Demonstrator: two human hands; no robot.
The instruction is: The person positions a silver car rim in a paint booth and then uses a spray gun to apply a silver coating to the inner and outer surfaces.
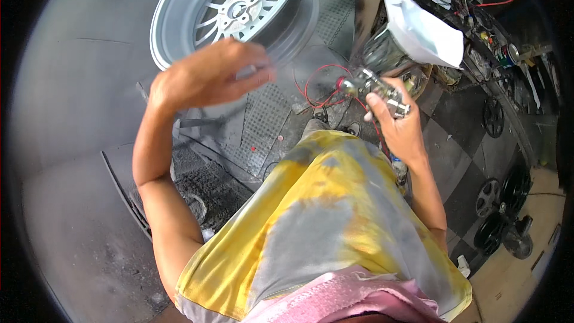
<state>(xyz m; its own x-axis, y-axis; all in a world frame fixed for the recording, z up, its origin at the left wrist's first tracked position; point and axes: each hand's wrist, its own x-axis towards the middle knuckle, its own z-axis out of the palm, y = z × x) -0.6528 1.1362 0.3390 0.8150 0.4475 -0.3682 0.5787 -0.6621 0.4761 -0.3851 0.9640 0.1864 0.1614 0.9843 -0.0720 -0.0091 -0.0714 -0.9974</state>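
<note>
My right hand point(397, 119) is wrapped around a metal spray gun point(368, 87) with a red ring near its nozzle. A clear cup point(382, 51) sits on the gun, and a white paper-like sheet or strainer point(421, 30) shows at the cup's far end. My left hand point(209, 75) is raised just in front of a silver alloy wheel rim point(239, 12). Its fingers are bent and blurred at the tips, with a gap between them and the thumb, and I see nothing held there. The rim is tilted, its spokes facing up; whether my hand touches it is unclear.
A red hose point(323, 69) coils on the floor near my shoes. Cluttered tools and cans point(478, 36) line the right side. Black wheels point(490, 230) of some equipment stand on the checkered floor at the lower right. A dark rough mat point(209, 188) lies at the left.
</note>
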